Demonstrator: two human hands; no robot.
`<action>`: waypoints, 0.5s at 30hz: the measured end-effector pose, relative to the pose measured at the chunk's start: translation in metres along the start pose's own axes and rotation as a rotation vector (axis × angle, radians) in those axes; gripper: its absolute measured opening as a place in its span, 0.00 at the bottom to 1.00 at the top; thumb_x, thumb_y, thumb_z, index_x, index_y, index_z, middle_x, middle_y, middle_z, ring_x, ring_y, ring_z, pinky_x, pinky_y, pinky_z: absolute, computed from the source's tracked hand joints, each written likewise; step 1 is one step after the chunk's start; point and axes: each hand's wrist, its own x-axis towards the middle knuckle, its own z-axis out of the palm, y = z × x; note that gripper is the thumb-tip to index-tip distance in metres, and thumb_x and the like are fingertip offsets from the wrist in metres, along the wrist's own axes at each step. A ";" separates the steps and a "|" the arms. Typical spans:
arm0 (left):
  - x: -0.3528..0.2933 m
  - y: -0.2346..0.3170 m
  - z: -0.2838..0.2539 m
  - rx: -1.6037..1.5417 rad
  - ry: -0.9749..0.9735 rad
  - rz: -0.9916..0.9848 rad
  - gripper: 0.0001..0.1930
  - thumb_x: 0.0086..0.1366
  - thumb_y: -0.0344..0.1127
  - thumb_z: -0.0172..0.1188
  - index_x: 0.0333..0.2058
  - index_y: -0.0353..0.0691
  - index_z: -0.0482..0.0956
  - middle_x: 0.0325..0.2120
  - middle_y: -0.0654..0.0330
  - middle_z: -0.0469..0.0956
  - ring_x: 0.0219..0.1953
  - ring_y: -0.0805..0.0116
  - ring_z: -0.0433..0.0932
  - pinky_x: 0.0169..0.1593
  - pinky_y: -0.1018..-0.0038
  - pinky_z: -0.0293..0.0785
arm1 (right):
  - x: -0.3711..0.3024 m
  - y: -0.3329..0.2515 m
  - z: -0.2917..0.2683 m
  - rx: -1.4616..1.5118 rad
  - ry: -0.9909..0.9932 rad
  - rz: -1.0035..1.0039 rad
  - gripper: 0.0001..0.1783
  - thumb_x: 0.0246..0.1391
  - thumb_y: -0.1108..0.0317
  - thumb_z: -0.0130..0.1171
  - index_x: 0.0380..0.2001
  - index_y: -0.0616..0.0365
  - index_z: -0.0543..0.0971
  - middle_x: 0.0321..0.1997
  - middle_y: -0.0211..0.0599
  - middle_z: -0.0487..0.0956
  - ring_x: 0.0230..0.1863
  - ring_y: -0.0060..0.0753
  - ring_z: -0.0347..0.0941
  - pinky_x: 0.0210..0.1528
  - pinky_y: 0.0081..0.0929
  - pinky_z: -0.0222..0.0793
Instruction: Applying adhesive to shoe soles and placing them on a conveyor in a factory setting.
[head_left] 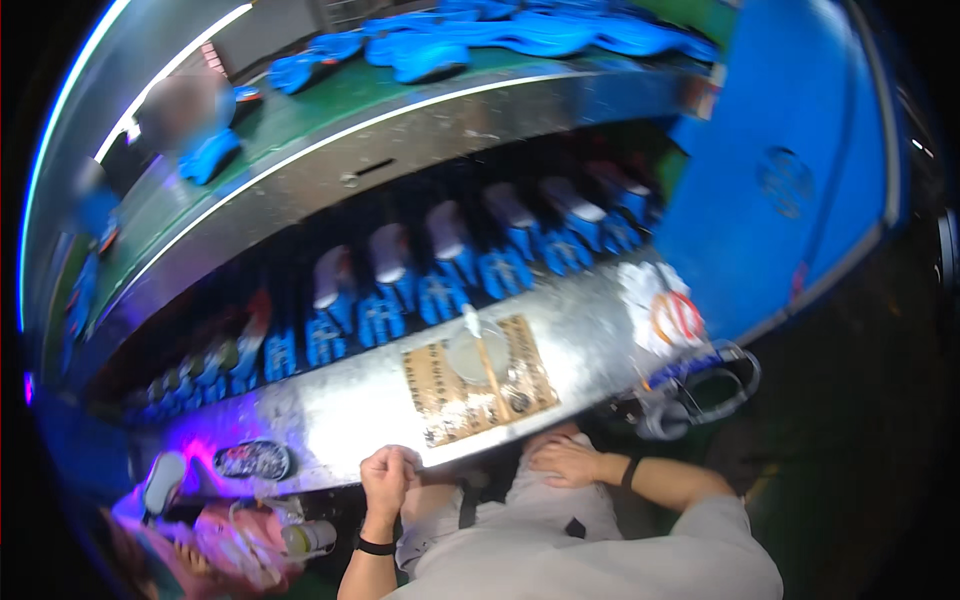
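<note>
My left hand (390,475) is curled into a loose fist at the near edge of the metal bench (350,415), and nothing shows in it. On my thigh rests my right hand (568,462), fingers laid flat and holding nothing. Ahead of both hands a brown cardboard sheet (430,405) with dark print lies on the bench. A round pale dish (463,358) sits on the sheet. Across the dish lies a brush (492,372) with a wooden handle, its white head at the far rim. The picture is somewhat blurred.
Behind the bench stands a row of blue shoe parts (440,295) with pale tops. More blue pieces (540,35) lie on the green upper belt. White cloth with coloured rings (665,315) is at right, beside a blue panel (790,160). Left: a dark patterned shoe-shaped piece (252,460) and a pink-clad person (235,540).
</note>
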 end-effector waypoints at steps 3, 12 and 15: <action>-0.008 0.014 0.006 0.141 0.010 0.253 0.17 0.69 0.25 0.53 0.18 0.33 0.76 0.15 0.63 0.75 0.19 0.78 0.71 0.24 0.78 0.66 | 0.004 0.017 0.009 0.093 0.002 -0.027 0.22 0.59 0.56 0.55 0.54 0.52 0.78 0.62 0.38 0.73 0.68 0.42 0.63 0.73 0.49 0.49; -0.068 -0.009 0.058 0.602 -0.334 0.354 0.15 0.64 0.35 0.61 0.21 0.33 0.76 0.21 0.51 0.76 0.26 0.47 0.77 0.31 0.59 0.72 | 0.010 0.031 0.000 0.190 0.009 -0.193 0.21 0.55 0.63 0.55 0.52 0.50 0.81 0.60 0.35 0.75 0.67 0.40 0.65 0.71 0.44 0.54; -0.091 -0.066 0.068 0.892 -0.411 0.332 0.13 0.64 0.39 0.59 0.26 0.34 0.79 0.27 0.48 0.78 0.31 0.45 0.79 0.37 0.55 0.75 | 0.014 0.029 0.003 0.167 0.001 -0.194 0.19 0.54 0.64 0.55 0.49 0.51 0.82 0.58 0.37 0.76 0.65 0.44 0.67 0.69 0.44 0.57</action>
